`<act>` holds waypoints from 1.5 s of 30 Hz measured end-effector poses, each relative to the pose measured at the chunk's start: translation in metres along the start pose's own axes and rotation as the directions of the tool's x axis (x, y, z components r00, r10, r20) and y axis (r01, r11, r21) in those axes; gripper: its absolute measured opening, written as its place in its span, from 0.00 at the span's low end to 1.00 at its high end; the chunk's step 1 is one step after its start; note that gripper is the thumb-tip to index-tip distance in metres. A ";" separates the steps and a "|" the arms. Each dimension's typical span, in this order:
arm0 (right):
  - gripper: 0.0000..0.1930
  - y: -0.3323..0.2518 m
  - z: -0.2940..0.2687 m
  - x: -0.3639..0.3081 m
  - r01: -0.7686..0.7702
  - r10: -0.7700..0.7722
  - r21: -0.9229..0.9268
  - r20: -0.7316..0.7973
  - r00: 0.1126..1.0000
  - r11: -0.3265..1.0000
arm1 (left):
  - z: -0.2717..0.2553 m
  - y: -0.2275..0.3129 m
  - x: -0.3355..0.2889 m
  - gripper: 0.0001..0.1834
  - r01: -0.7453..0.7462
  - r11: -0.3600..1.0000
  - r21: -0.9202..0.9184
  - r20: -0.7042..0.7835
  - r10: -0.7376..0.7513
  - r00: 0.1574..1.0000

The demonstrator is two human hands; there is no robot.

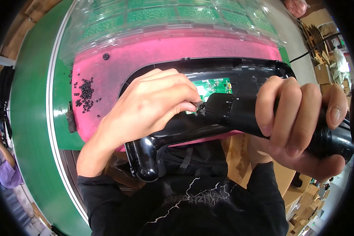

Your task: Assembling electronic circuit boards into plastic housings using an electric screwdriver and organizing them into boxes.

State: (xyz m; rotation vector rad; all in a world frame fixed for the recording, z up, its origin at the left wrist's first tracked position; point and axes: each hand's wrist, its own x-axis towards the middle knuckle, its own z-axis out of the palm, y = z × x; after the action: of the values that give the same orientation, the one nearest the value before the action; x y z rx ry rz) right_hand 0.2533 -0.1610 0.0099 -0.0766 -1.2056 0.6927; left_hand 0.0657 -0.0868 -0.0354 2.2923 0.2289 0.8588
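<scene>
My right hand (pixel 299 118) is wrapped round a black electric screwdriver (pixel 240 112), which lies sideways with its collar pointing left. The fingers of my left hand (pixel 149 100) are pinched together at the screwdriver's front end. Small dark pieces (pixel 201 106) show beside those fingertips; what the pinch holds is too small to make out. Under both hands lies a glossy black plastic shell (pixel 145 155) with a stubby arm at its near left. A green circuit board (pixel 218 83) sits inside the shell, partly hidden by the left hand and the tool.
The shell rests on a pink mat (pixel 122 55) over a green table (pixel 31 102). Loose black screws (pixel 85 92) are heaped at the mat's left, with a round black part (pixel 106 56) behind them. Clear plastic trays (pixel 153 15) with green boards stand at the back. Another person's purple sleeve (pixel 11 175) is far left.
</scene>
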 end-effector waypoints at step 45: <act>0.28 -0.030 -0.062 -0.006 -0.368 0.368 -0.295 -0.058 0.928 0.882 | 0.003 -0.005 -0.004 0.16 0.007 0.995 -0.097 0.281 0.021 0.959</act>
State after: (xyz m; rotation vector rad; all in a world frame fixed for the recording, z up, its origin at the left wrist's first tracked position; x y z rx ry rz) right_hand 0.3204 -0.1688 -0.0064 -0.5757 -1.3036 0.8329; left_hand 0.0647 -0.0862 -0.0421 2.2917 0.0512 0.5239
